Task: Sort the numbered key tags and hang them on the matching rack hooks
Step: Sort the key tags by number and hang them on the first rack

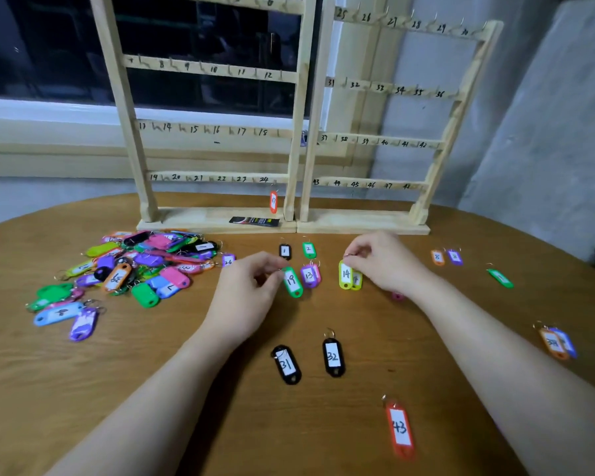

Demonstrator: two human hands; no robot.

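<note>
Two wooden racks, the left rack [217, 218] and the right rack [364, 221], stand at the table's back with numbered hooks. One red tag [273, 202] hangs near hook 24. My left hand [244, 293] pinches the ring of a green tag marked 19 [292, 281]. My right hand [385, 261] pinches the ring of a yellow-green tag marked 14 [346, 274], with another yellow tag beside it. A purple tag 13 [309, 276], black tag 1 [284, 251] and green tag 2 [309, 249] lie between the hands and the racks. A heap of mixed tags [131, 269] lies at the left.
Black tags 31 [287, 364] and 32 [333, 357] and red tag 43 [400, 429] lie near me on the round wooden table [117, 389]. Orange and purple tags marked 8 [445, 257], a green tag [500, 278] and an orange-blue pair [557, 343] lie at the right.
</note>
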